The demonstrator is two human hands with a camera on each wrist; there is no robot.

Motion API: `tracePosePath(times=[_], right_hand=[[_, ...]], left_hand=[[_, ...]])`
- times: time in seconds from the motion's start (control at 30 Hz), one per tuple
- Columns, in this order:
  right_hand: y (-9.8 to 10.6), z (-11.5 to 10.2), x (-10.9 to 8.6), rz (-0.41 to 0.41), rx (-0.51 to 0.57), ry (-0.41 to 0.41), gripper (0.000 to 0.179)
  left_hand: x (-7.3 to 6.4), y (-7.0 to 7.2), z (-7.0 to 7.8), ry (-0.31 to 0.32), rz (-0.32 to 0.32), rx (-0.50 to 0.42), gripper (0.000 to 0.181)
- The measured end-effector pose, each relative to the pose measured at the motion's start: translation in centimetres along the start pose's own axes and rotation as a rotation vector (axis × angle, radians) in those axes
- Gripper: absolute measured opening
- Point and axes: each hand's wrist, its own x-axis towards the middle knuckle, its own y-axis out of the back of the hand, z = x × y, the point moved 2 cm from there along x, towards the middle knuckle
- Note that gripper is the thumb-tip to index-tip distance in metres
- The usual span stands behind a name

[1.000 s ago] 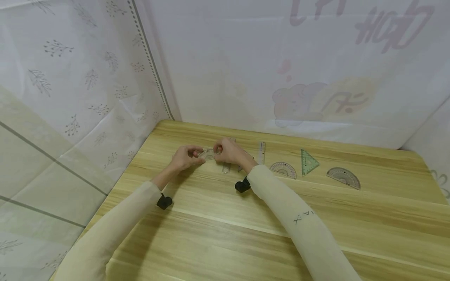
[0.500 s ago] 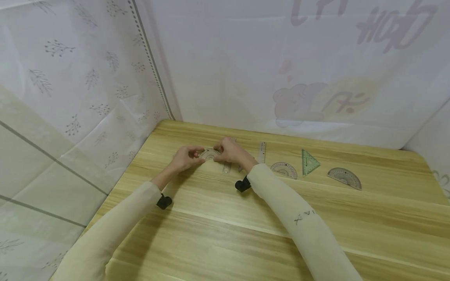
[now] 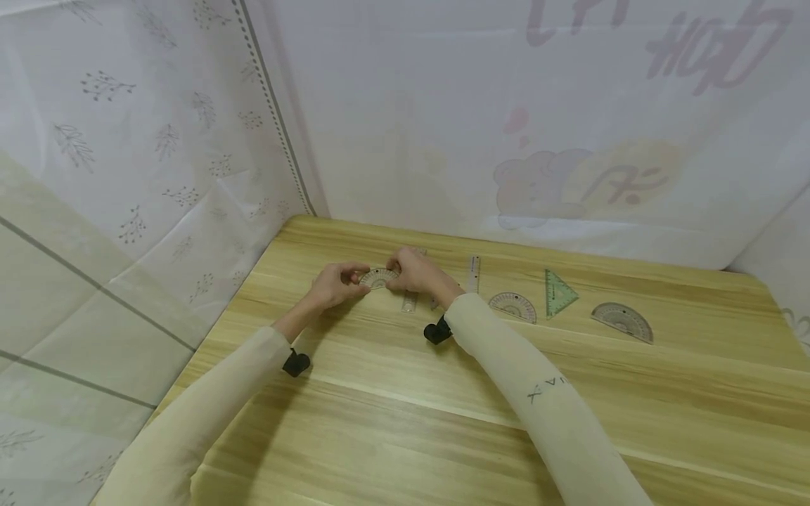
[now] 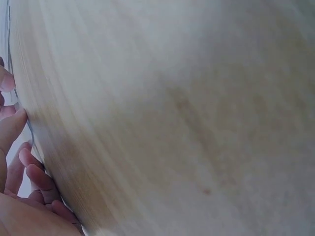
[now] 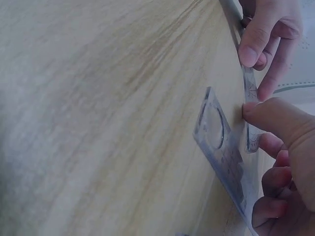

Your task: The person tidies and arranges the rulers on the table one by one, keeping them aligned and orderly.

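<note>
A clear semicircular protractor (image 3: pixel 377 279) lies between my two hands near the table's far left, its curved edge facing away from me. My left hand (image 3: pixel 333 284) pinches its left end between thumb and fingers. At the other end, the thumb and index finger of my right hand (image 3: pixel 418 273) pinch it. The right wrist view shows the protractor (image 5: pixel 250 83) almost edge-on, close to the tabletop. Under and beside my right hand lies a clear ruler (image 5: pixel 221 142) with a round cutout, partly covered by that hand in the head view.
Right of my hands, a straight ruler (image 3: pixel 474 273), a second protractor (image 3: pixel 514 307), a green set square (image 3: pixel 558 294) and a grey protractor (image 3: pixel 623 322) lie in a row. Another small clear piece (image 3: pixel 434 303) shows beside my right wrist. Printed cloth (image 3: pixel 405 140) hangs behind the wooden table (image 3: pixel 392 422).
The fingers of my right hand have shifted slightly at the protractor's right end, so more of it shows. My left hand keeps its pinch, almost unmoved.
</note>
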Motion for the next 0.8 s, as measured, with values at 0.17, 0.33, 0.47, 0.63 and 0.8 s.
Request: tracePosePath(times=[0.17,0.33,0.47,0.63,0.8], right_hand=[[0.2,-0.3,-0.2,0.006,-0.067,0.002,0.037],[0.2,-0.5,-0.5,0.017,-0.116,-0.003,0.038],[0.2,-0.6,-0.6,0.028,-0.141,0.006,0.038],[0.4,-0.7,-0.8,0.047,-0.176,0.039,0.039],[0.7,-0.6,-1.2,0.082,-0.15,0.08,0.037]], left_hand=[[0.0,-0.1,-0.2,-0.022,-0.006,0.011,0.046],[-0.1,-0.1,-0.2,-0.034,0.001,0.006,0.046],[-0.3,-0.1,-0.1,-0.076,0.022,-0.01,0.045],[-0.7,0.1,-0.2,-0.149,0.036,-0.014,0.045],[-1.0,0.4,-0.1,-0.169,0.05,-0.023,0.043]])
